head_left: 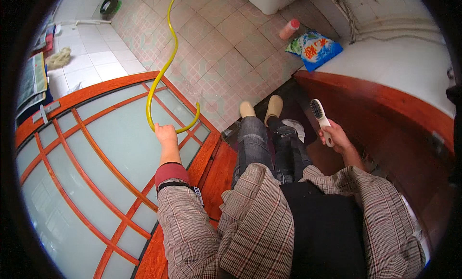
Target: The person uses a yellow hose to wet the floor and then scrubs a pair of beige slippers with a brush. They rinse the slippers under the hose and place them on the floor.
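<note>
Clearly, our left hand (166, 134) has its grip curled round a yellow hose (175, 38), whose free end hooks up just beyond our fist, over the red-framed, frosted-glass door (106, 139). Back from there, the hose snakes across the tiled floor (226, 62) to its far edge. With our right hand (338, 137) we pinch the white handle of a scrub brush (317, 108), dark bristles showing, above the floor's near right corner. Along its right edge lie a blue detergent bag (315, 49) and, just beside it, a pink bottle (289, 29).
</note>
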The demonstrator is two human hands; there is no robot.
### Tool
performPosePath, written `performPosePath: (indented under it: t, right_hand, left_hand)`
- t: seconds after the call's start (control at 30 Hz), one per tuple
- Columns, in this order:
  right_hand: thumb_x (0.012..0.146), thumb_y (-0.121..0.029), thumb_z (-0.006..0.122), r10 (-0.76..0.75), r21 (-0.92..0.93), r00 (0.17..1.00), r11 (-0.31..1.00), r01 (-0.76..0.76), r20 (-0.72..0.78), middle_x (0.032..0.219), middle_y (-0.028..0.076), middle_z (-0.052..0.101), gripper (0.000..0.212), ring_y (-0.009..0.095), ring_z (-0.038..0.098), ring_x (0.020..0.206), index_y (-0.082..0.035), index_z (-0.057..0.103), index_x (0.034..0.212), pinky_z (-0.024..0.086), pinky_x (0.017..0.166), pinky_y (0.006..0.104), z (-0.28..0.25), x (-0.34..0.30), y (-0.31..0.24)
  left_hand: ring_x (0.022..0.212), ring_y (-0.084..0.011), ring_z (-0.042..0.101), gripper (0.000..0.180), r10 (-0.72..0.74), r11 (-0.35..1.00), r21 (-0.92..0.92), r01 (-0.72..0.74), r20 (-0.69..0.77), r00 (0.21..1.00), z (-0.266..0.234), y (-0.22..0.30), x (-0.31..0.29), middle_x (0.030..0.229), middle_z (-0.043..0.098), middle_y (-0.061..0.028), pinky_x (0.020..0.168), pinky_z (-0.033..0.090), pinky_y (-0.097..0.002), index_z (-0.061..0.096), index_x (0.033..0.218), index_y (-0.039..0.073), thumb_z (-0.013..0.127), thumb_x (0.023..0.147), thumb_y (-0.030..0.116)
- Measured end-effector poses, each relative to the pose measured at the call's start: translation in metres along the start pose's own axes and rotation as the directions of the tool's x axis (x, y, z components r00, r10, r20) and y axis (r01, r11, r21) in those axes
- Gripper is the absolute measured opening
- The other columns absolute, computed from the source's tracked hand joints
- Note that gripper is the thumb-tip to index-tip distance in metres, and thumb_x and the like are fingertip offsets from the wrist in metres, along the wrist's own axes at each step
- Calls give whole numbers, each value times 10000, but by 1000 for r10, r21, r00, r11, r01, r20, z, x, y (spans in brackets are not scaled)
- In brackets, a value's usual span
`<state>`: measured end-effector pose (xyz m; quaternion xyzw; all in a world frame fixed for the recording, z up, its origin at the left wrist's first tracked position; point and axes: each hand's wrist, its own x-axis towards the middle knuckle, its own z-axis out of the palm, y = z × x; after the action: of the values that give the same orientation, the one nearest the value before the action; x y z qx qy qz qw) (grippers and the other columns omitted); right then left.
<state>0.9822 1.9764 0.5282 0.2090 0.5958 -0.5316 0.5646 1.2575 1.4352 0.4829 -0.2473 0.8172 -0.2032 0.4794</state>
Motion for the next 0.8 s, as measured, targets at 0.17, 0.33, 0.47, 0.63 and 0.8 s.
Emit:
performPosePath:
  t: [0.17, 0.33, 0.47, 0.63, 0.8]
  right_hand:
    - [1011, -348, 370, 14, 101, 1000, 995, -14, 4, 744, 50, 571, 361, 134, 533, 560, -60, 484, 1195, 476, 502, 279, 37, 56, -59]
    - [980, -175, 395, -86, 64, 996, 994, 86, -7, 873, 129, 631, 266, 201, 634, 690, -14, 483, 1172, 554, 598, 329, 73, 123, -127]
    - [940, -92, 445, -142, 88, 983, 984, 153, -119, 879, 131, 633, 225, 209, 636, 690, -9, 493, 1144, 557, 600, 331, 111, 180, -201]
    - [948, -103, 448, -316, -5, 949, 949, 316, -9, 845, 83, 607, 258, 172, 608, 685, -45, 478, 1197, 531, 616, 313, 155, 189, -318]
    - [996, -273, 429, -467, 73, 883, 883, 464, 32, 842, 66, 576, 295, 141, 564, 630, -62, 493, 1191, 510, 546, 295, 153, 167, -440]
  left_hand:
    - [870, -179, 671, 261, -97, 994, -38, 98, 28, 995, 32, -22, 29, 897, 720, -25, 995, 279, -361, 733, 901, 181, 473, 900, 158]
    - [789, -201, 676, 222, -133, 970, -217, 108, -105, 986, 46, -34, 79, 818, 713, -56, 946, 348, -418, 708, 724, 183, 530, 855, 204]
    - [829, -244, 657, 257, -122, 894, -445, 54, -125, 985, 6, -44, 122, 851, 697, -101, 899, 373, -420, 684, 842, 131, 692, 771, 378]
    - [791, -346, 615, 302, -190, 709, -699, -93, -316, 930, -78, -67, 158, 799, 658, -161, 840, 396, -453, 646, 814, 63, 717, 769, 353]
    - [776, -372, 598, 288, -309, 375, -922, -100, -226, 924, -155, -95, 215, 782, 644, -176, 794, 422, -471, 632, 811, 38, 690, 810, 320]
